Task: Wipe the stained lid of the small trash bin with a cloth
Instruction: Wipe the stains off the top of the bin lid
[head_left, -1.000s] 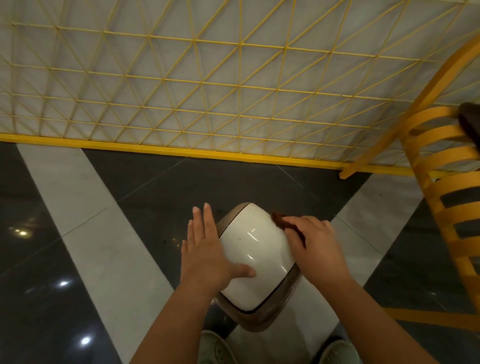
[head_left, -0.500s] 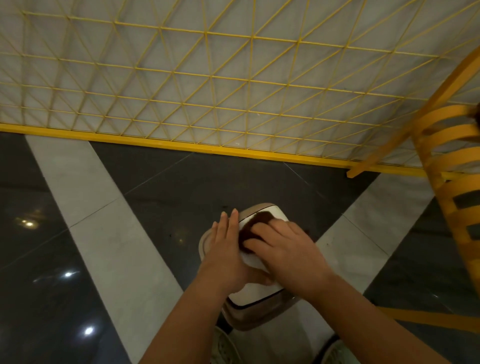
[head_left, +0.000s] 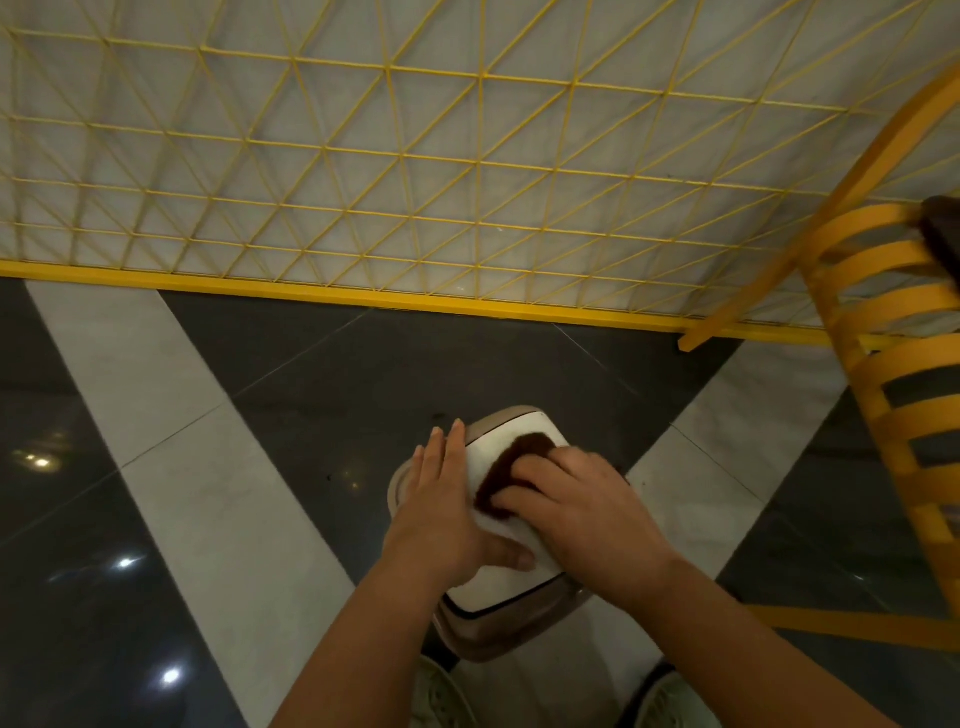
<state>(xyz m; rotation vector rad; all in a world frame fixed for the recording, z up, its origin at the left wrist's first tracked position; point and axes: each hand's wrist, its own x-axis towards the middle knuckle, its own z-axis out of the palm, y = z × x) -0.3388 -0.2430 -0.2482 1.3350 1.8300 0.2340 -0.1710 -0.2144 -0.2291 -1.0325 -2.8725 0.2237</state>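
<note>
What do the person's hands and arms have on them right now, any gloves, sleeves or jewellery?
Nothing is worn on either. The left hand and the right hand are bare, with no gloves, rings or wristbands visible. Both forearms are bare as far as the bottom edge of the frame, so no sleeve shows. Fingernails look short and unpainted.

Both forearms are bare from the lower frame edge to the wrists; no sleeve or cuff is visible. The left hand (head_left: 447, 512) and the right hand (head_left: 587, 506) are bare: no gloves, rings, watch or wristband. Fingernails are short and unpainted. Footwear: two pale, greenish-white shoes with a textured upper. The left shoe (head_left: 441, 696) shows directly below the trash bin (head_left: 498, 631); the right shoe (head_left: 675, 701) lies below and to the right of the bin. Both shoes are partly hidden by the forearms.
</note>
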